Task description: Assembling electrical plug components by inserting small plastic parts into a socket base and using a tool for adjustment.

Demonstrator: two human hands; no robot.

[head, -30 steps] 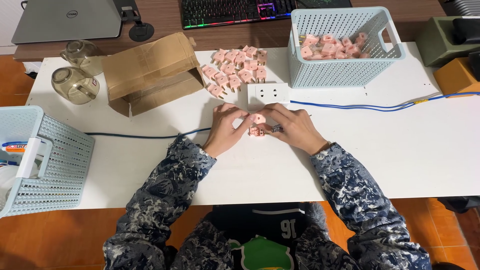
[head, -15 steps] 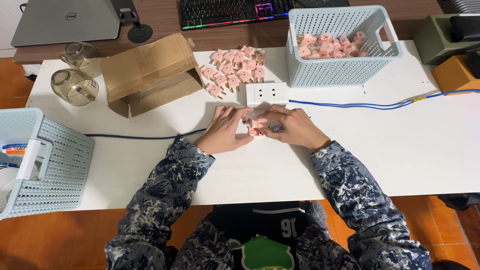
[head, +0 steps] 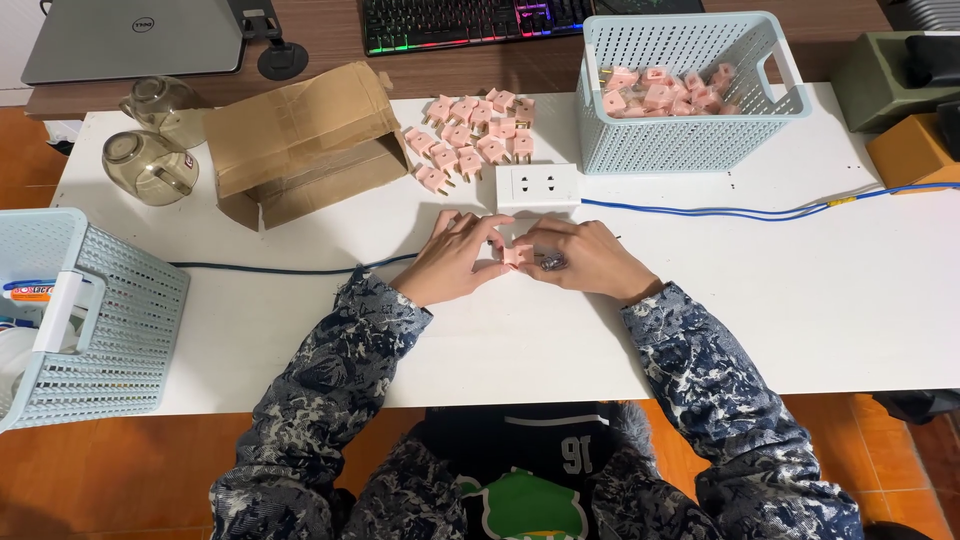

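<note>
Desk: the desk [head: 800, 300] was white and flat.
Back middle: a heap of pink plugs [head: 470, 135] lay just behind a white socket block [head: 538, 187].
Back right: a pale blue basket [head: 690, 140] stood on it.
Back left: a torn cardboard box [head: 300, 140] beside two glass jars [head: 150, 165].
Left edge: another blue basket [head: 100, 320] overhung.
Cables: a blue cable [head: 720, 211] ran right, a dark cable [head: 260, 268] left.

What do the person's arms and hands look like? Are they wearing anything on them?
Both arms are covered in long sleeves with a speckled dark blue, grey and white pattern, reaching down to the wrists. The left hand and the right hand are bare: no gloves, and no rings or watch that I can see.
</note>
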